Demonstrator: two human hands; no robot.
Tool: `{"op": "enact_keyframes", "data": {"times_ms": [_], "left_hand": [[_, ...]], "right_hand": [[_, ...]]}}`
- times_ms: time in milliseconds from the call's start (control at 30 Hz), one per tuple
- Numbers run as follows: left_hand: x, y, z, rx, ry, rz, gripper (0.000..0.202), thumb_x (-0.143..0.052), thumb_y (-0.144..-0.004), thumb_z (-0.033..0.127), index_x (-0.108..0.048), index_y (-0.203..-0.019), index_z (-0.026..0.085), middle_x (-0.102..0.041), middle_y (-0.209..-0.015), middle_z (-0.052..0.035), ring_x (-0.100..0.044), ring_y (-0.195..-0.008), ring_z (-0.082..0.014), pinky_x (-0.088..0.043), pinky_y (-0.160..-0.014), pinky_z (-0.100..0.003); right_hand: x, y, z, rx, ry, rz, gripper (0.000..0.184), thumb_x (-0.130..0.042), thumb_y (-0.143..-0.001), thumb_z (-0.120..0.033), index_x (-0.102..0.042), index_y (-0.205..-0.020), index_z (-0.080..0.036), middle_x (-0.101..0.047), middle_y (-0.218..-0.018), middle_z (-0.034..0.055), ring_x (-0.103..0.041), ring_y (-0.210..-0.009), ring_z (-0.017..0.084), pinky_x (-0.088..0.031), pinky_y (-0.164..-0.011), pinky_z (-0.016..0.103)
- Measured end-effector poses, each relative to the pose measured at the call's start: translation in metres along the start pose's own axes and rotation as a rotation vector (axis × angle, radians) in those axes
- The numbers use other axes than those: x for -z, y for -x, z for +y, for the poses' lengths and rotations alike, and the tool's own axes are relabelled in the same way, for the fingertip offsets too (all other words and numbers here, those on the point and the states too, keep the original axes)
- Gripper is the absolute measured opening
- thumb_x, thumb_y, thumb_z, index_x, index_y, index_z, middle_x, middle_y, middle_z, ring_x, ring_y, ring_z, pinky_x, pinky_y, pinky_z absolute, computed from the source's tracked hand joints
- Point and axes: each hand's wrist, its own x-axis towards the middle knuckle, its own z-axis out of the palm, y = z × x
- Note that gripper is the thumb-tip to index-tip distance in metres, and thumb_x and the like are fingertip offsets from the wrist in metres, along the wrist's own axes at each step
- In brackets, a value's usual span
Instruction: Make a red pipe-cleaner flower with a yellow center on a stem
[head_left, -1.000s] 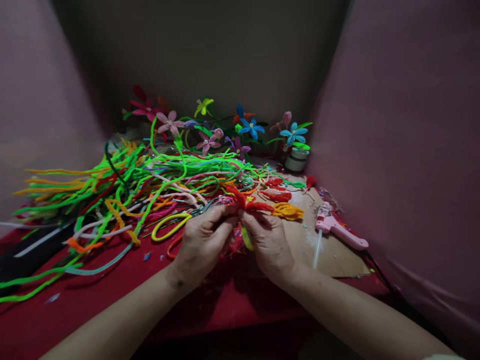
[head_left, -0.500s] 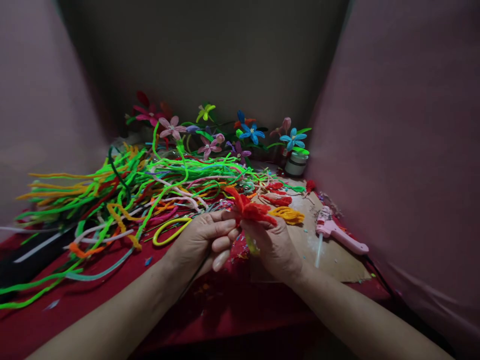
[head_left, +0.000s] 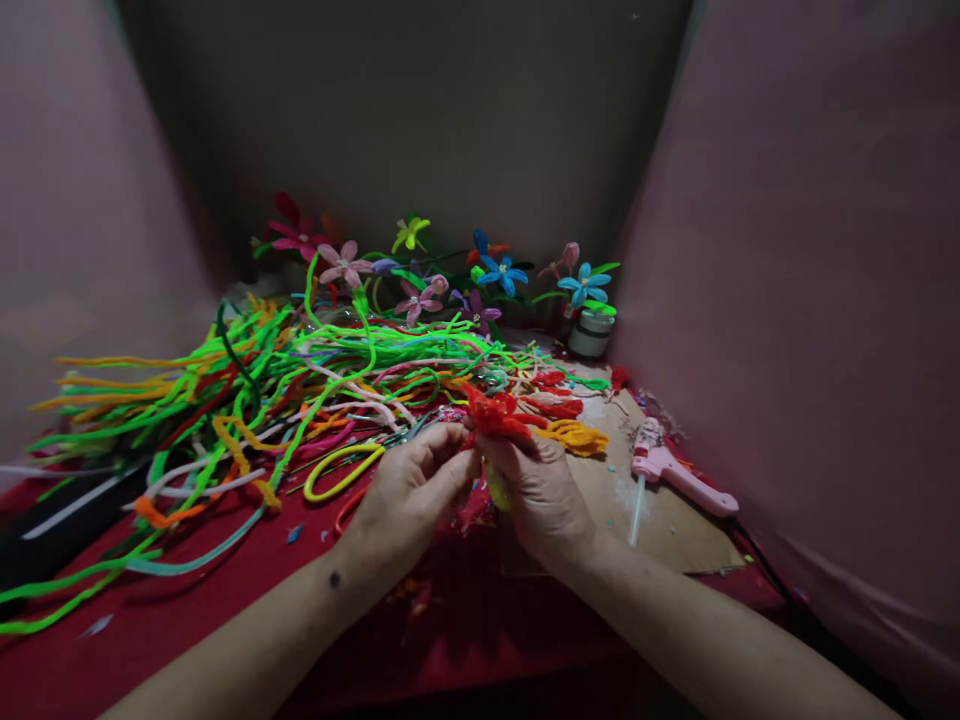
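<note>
Both my hands meet over the red table, pinched on a red pipe-cleaner flower with a yellow-green stem below it. My left hand grips the flower's base from the left with fingertips closed. My right hand wraps round the stem and the flower's underside. An orange-yellow folded petal piece lies just right of the flower, and more red petal pieces lie behind it.
A big tangle of green, orange, pink and white pipe cleaners covers the table's left. Finished flowers stand at the back by a small jar. A pink glue gun rests on cardboard at right. Pink walls enclose both sides.
The hands have kept working the red flower; it tilted and its petals bunched closer together. My left fingers, loosened half a second ago, are pinched back on it.
</note>
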Motion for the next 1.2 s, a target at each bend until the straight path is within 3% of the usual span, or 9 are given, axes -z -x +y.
{"op": "enact_keyframes", "data": {"times_ms": [100,300,433,533,733,867,967,1100,1200], "left_hand": [[-0.002,0.003,0.001,-0.008,-0.036,0.044,0.014,-0.061,-0.078,0.028,-0.058,-0.082,0.015,-0.053,-0.061,0.0045,-0.042,-0.048,-0.0051,-0.034,-0.046,-0.017],[0.008,-0.003,-0.002,0.063,0.004,-0.037,0.020,-0.055,-0.083,0.031,-0.054,-0.070,0.015,-0.049,-0.052,0.0046,-0.041,-0.041,-0.0053,-0.032,-0.044,-0.019],[0.010,-0.005,0.000,0.092,0.020,-0.020,0.026,-0.055,-0.083,0.036,-0.054,-0.069,0.015,-0.049,-0.048,0.0038,-0.036,-0.039,-0.0048,-0.026,-0.041,-0.018],[0.011,-0.005,-0.001,0.156,0.129,-0.051,0.024,-0.058,-0.082,0.034,-0.055,-0.070,0.014,-0.045,-0.045,0.0049,-0.032,-0.037,-0.0034,-0.021,-0.039,-0.017],[0.016,-0.009,-0.007,0.322,0.516,-0.270,0.026,-0.061,-0.079,0.029,-0.047,-0.063,0.016,-0.039,-0.046,0.0072,-0.020,-0.034,-0.0015,-0.017,-0.033,-0.014],[0.016,-0.010,-0.010,0.430,0.657,-0.312,0.013,-0.061,-0.077,0.017,-0.052,-0.068,0.016,-0.039,-0.049,0.0080,-0.013,-0.033,-0.0001,-0.019,-0.030,-0.011],[0.018,-0.008,-0.012,0.459,0.717,-0.338,0.008,-0.061,-0.079,0.021,-0.056,-0.076,0.015,-0.044,-0.053,0.0070,-0.010,-0.033,0.0018,-0.022,-0.030,-0.010],[0.018,-0.007,-0.014,0.468,0.714,-0.415,0.013,-0.063,-0.078,0.026,-0.058,-0.077,0.014,-0.046,-0.057,0.0053,-0.014,-0.033,0.0018,-0.025,-0.029,-0.011],[0.012,-0.007,-0.011,0.355,0.542,-0.356,0.021,-0.059,-0.081,0.032,-0.058,-0.070,0.014,-0.048,-0.052,0.0033,-0.032,-0.032,-0.0027,-0.033,-0.031,-0.015]], "right_hand": [[-0.001,0.000,-0.001,0.002,0.020,0.016,0.010,-0.072,-0.070,-0.022,-0.073,-0.081,-0.022,-0.069,-0.075,-0.0021,-0.057,-0.069,0.012,-0.046,-0.068,0.025],[0.006,0.002,-0.005,-0.050,0.083,-0.082,0.011,-0.070,-0.072,-0.028,-0.072,-0.081,-0.021,-0.066,-0.073,-0.0010,-0.056,-0.065,0.012,-0.045,-0.064,0.025],[0.010,0.003,-0.008,-0.033,0.262,-0.164,0.025,-0.074,-0.067,-0.032,-0.072,-0.091,-0.024,-0.066,-0.084,0.0013,-0.058,-0.081,0.018,-0.046,-0.077,0.032],[0.013,0.001,-0.009,-0.019,0.336,-0.126,0.024,-0.074,-0.067,-0.032,-0.073,-0.090,-0.025,-0.067,-0.086,0.0020,-0.058,-0.088,0.019,-0.044,-0.084,0.035],[0.016,-0.006,-0.011,-0.188,0.072,-0.123,0.011,-0.075,-0.064,-0.026,-0.073,-0.074,-0.021,-0.064,-0.065,-0.0026,-0.054,-0.063,0.012,-0.044,-0.068,0.027],[0.018,-0.010,-0.013,-0.238,0.024,-0.130,0.006,-0.074,-0.063,-0.020,-0.071,-0.068,-0.020,-0.057,-0.054,-0.0061,-0.047,-0.055,0.008,-0.041,-0.063,0.023],[0.019,-0.009,-0.013,-0.292,0.020,-0.171,0.009,-0.075,-0.060,-0.019,-0.070,-0.068,-0.019,-0.059,-0.057,-0.0053,-0.048,-0.056,0.008,-0.039,-0.060,0.022],[0.016,-0.005,-0.012,-0.277,-0.032,-0.143,0.009,-0.075,-0.059,-0.017,-0.069,-0.066,-0.019,-0.062,-0.061,-0.0047,-0.051,-0.058,0.009,-0.040,-0.059,0.022],[0.010,-0.002,-0.010,-0.241,-0.063,-0.120,0.011,-0.075,-0.063,-0.027,-0.068,-0.068,-0.020,-0.062,-0.061,-0.0038,-0.052,-0.057,0.011,-0.043,-0.058,0.025]]}}
